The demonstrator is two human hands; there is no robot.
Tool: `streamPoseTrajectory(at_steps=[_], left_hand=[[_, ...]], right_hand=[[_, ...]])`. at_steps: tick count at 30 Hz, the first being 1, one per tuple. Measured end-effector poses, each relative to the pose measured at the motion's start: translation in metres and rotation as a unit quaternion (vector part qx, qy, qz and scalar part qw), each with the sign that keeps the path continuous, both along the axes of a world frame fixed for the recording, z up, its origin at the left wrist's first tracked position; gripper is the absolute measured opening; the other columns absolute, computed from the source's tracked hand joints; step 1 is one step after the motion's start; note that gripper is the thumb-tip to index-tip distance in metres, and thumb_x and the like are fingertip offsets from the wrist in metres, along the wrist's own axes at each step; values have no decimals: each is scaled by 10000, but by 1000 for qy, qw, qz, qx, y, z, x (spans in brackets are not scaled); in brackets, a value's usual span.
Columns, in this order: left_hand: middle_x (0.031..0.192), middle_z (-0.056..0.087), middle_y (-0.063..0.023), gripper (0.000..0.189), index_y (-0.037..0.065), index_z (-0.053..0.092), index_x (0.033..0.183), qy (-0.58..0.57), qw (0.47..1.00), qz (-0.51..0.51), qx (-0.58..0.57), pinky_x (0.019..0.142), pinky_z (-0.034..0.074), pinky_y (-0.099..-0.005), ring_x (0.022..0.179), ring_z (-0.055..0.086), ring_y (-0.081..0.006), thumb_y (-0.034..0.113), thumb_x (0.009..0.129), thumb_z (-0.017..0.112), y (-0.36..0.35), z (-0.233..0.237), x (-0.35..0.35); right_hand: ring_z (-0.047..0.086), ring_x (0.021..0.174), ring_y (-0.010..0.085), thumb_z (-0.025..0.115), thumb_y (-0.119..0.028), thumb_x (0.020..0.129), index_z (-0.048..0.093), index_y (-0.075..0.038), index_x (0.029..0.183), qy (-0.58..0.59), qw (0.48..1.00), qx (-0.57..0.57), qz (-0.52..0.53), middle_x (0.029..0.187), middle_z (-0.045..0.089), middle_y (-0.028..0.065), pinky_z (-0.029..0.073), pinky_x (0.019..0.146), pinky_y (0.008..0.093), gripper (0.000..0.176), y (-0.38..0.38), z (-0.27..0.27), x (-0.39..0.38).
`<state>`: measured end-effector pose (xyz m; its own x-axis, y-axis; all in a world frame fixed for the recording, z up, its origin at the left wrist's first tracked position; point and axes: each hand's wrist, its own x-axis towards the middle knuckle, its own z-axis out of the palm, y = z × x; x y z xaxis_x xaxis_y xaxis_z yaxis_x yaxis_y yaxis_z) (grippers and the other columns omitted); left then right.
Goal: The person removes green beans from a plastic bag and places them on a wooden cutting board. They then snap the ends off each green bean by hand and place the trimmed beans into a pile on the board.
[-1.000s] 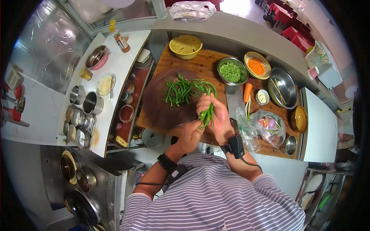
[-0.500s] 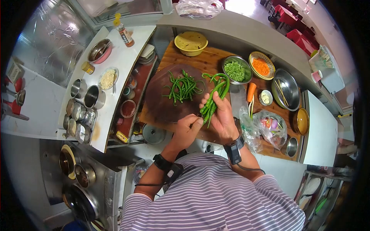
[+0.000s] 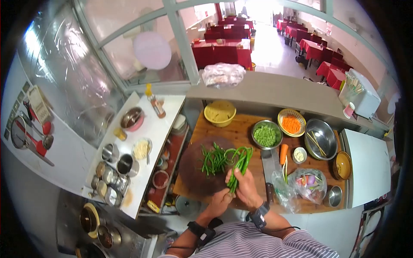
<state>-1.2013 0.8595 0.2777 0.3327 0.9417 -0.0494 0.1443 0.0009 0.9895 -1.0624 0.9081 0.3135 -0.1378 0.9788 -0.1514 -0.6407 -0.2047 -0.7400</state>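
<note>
My right hand (image 3: pixel 246 185) is wrapped round a bunch of long green peppers (image 3: pixel 244 163), held upright over the front edge of the wooden table. Just left of it, my left hand (image 3: pixel 220 202) is closed in a pinch at the bunch's lower ends; what its fingertips hold is too small to make out. More green peppers (image 3: pixel 213 160) lie in a pile on the round dark chopping board (image 3: pixel 193 182). A cleaver (image 3: pixel 270 170) rests on the table to the right of my hands.
Behind stand a yellow basin (image 3: pixel 220 114), a bowl of chopped greens (image 3: pixel 266 134) and a basket of shredded carrot (image 3: pixel 291 124). Rightward are a steel bowl (image 3: pixel 320 139), a carrot (image 3: pixel 284 153) and plastic-bagged vegetables (image 3: pixel 309 185). A white side counter (image 3: pixel 150 161) holds pots and jars.
The head view has tilted up, showing more of the dining room with red tables. Both hands and the held peppers appear lower in the picture, still close together.
</note>
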Motion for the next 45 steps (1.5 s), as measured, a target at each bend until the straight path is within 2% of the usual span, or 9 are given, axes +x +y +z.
streamPoseTrajectory(at_steps=[6, 8, 14, 16, 18, 20, 22, 30, 45], left_hand=[[722, 488, -19, 157, 29, 530, 840, 45, 997, 43, 35, 606, 405, -295, 673, 460, -113, 90, 917, 408, 6, -15, 8], [717, 492, -21, 156, 33, 529, 831, 50, 990, 84, 98, 607, 413, -309, 683, 467, -115, 75, 906, 399, 3, -21, 15], [642, 489, -25, 187, 13, 524, 798, 39, 983, 178, 37, 538, 384, -305, 595, 453, -116, 118, 912, 420, 1, -11, 42], [642, 499, -10, 205, 30, 514, 761, -130, 949, 201, -203, 492, 356, -280, 553, 452, -98, 136, 916, 431, 5, 0, 48], [646, 521, -14, 205, 42, 538, 792, -170, 939, 202, -220, 435, 320, -263, 489, 421, -79, 161, 929, 443, 6, -30, 43], [648, 535, -29, 205, 33, 565, 881, -332, 860, 185, -342, 404, 304, -248, 444, 374, -78, 180, 946, 439, 5, -65, 33], [651, 536, -29, 201, 32, 572, 919, -328, 869, 161, -333, 401, 296, -233, 438, 359, -70, 171, 956, 432, 0, -52, 32], [718, 544, -21, 171, 35, 587, 985, -348, 909, 86, -215, 412, 270, -203, 464, 366, -45, 131, 992, 445, -1, 7, 30], [663, 505, 27, 159, 33, 591, 870, -228, 950, 113, -179, 458, 306, -209, 522, 388, -30, 132, 970, 516, -16, 15, 43]], right_hand=[[571, 771, 177, 510, -182, 1018, 483, -48, 1041, 28, 999, 13, -24, 874, 561, 73, 513, 713, 325, 138, -2, -4, -3], [548, 756, 158, 500, -178, 1021, 473, -50, 1054, 4, 995, 89, -43, 867, 551, 61, 492, 693, 311, 135, -5, -3, -3], [530, 770, 127, 468, -177, 1033, 467, -45, 1065, -128, 978, 144, -85, 887, 555, 56, 459, 704, 277, 136, -11, -4, 2], [534, 785, 128, 468, -178, 1034, 466, -41, 1064, -138, 971, 164, -102, 888, 556, 58, 463, 713, 280, 140, -9, -7, 2], [539, 812, 138, 474, -176, 1031, 464, -35, 1061, -117, 971, 165, -126, 903, 556, 69, 470, 732, 288, 145, -11, -13, 5], [542, 821, 152, 487, -172, 1026, 460, -30, 1064, -124, 965, 188, -134, 923, 556, 78, 477, 751, 305, 149, -11, -1, 11], [564, 805, 134, 481, -183, 1024, 477, -14, 1046, -110, 956, 220, -162, 890, 597, 64, 479, 765, 295, 171, -2, 18, 18], [602, 904, 194, 519, -231, 1022, 537, -13, 1036, 56, 988, 86, -119, 977, 609, 97, 504, 837, 349, 219, 2, 10, 25], [605, 893, 180, 551, -197, 1006, 558, 2, 1068, 11, 992, 61, -112, 980, 639, 107, 500, 837, 335, 209, -7, 1, 14]])
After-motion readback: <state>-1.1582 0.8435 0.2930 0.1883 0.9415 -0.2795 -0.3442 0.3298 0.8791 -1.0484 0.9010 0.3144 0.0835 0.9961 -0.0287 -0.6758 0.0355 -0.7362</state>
